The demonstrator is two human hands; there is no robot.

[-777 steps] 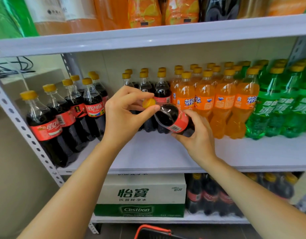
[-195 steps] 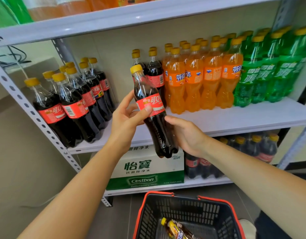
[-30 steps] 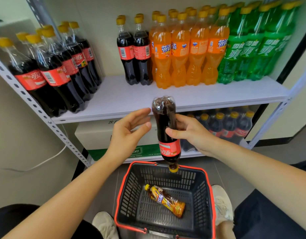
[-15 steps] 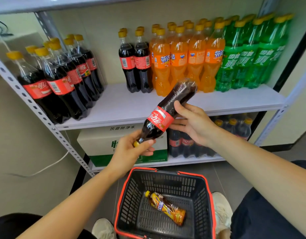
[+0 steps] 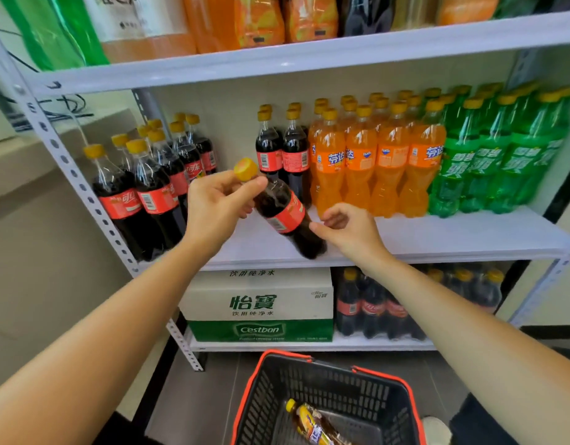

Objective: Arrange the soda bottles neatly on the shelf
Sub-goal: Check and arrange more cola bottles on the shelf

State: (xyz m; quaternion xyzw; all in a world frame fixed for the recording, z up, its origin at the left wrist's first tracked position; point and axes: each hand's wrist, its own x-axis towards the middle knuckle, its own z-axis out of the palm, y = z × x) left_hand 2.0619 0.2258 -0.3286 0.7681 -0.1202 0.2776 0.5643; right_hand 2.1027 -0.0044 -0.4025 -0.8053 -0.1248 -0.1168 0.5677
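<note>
Where cola rows point(image 5: 142, 194) part, tilted bottle point(image 5: 285, 213).

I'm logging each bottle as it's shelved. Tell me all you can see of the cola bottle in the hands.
The cola bottle is clear plastic, full of dark soda, with a yellow cap and a red label. It leans, cap up-left, base low over the middle shelf; contact is unclear. The left hand pinches its neck below the cap. The right hand, fingers loosely open, touches its lower side.
</note>
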